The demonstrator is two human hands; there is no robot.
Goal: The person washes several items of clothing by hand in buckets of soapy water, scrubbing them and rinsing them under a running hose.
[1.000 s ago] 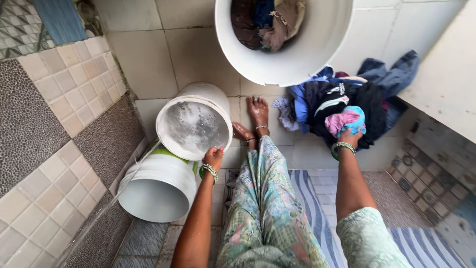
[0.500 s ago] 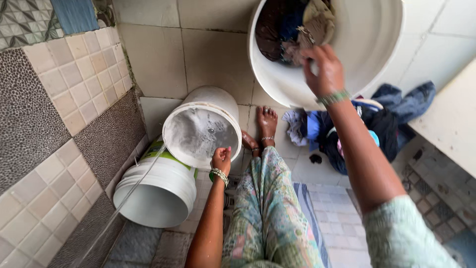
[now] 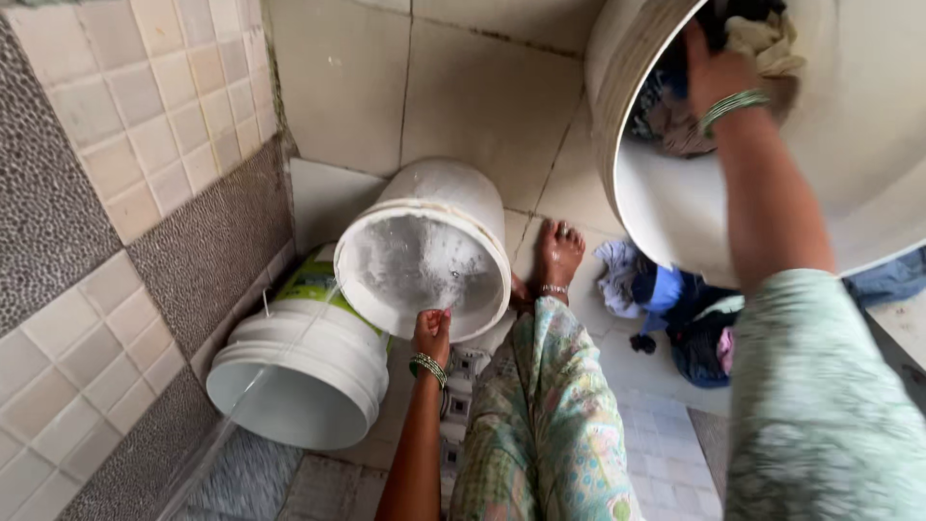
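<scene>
The left hand (image 3: 431,331), green bangles at the wrist, has its fingers curled shut over the lower rim of a white plastic bucket (image 3: 424,253) that lies tipped on its side, its wet, foam-flecked inside facing the camera. That bucket rests partly on a second white plastic bucket with a green label (image 3: 307,363), also on its side, its open mouth turned toward the lower left, right against the tiled wall (image 3: 116,193) of beige squares and dark pebble panels.

Up at the top right, the right hand (image 3: 719,68) is deep inside a large white plastic tub (image 3: 733,222), which is tilted so its opening faces the person. The fingers are buried among the bundle of dark and beige clothes (image 3: 762,43) in the tub (they touch the cloth, but whether they are closed on a piece I cannot tell). Green bangles show on this wrist too.

Below the tub, a heap of blue, dark and pink clothes (image 3: 680,309) lies on the pale floor tiles (image 3: 463,96), just beside the person's bare foot (image 3: 558,260). A leg in green floral trousers (image 3: 545,415) runs down the middle.
</scene>
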